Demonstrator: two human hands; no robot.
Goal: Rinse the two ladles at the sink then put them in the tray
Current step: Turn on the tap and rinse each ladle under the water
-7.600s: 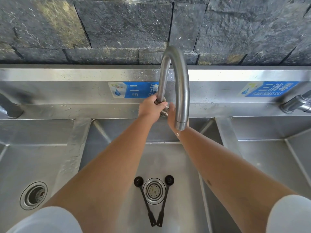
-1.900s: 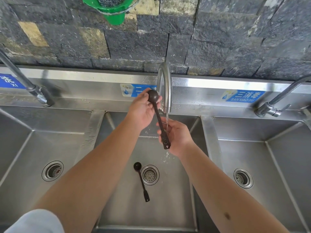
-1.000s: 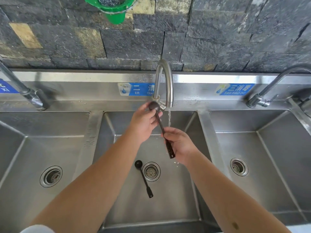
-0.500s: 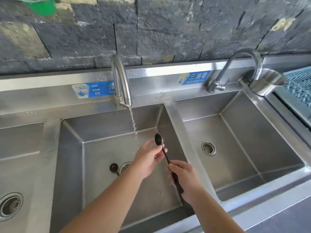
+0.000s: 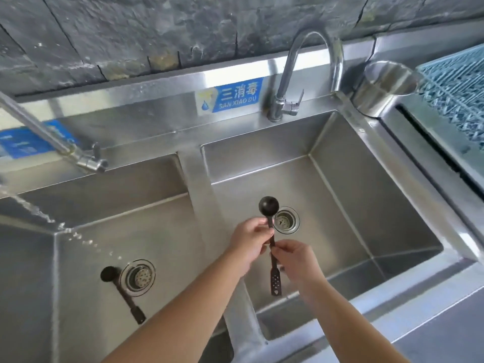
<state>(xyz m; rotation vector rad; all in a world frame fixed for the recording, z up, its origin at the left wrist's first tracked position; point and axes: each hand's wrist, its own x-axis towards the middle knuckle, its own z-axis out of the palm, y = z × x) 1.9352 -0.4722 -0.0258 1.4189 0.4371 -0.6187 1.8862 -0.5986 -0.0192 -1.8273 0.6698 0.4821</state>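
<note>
Over the right basin we hold one ladle [image 5: 269,226] upright, left hand [image 5: 248,242] pinching its neck, right hand [image 5: 296,260] its handle. Next it goes to the tray [image 5: 455,95] at two o'clock; the other ladle [image 5: 120,292] lies unrinsed at eight.

Both hands hold one black ladle [image 5: 271,239] above the right sink [image 5: 379,205]. The left hand [image 5: 250,243] pinches its thin handle just under the round bowl, and the right hand [image 5: 296,260] pinches it lower down. The end with the little holes hangs free. The other black ladle [image 5: 120,292] lies in the left sink [image 5: 78,205], its bowl just beside the drain [image 5: 138,277]. Water [image 5: 39,213] runs from the left tap [image 5: 52,138] into that sink. A blue tray [image 5: 455,100] sits far right, next to a shiny metal cup [image 5: 382,89].
</note>
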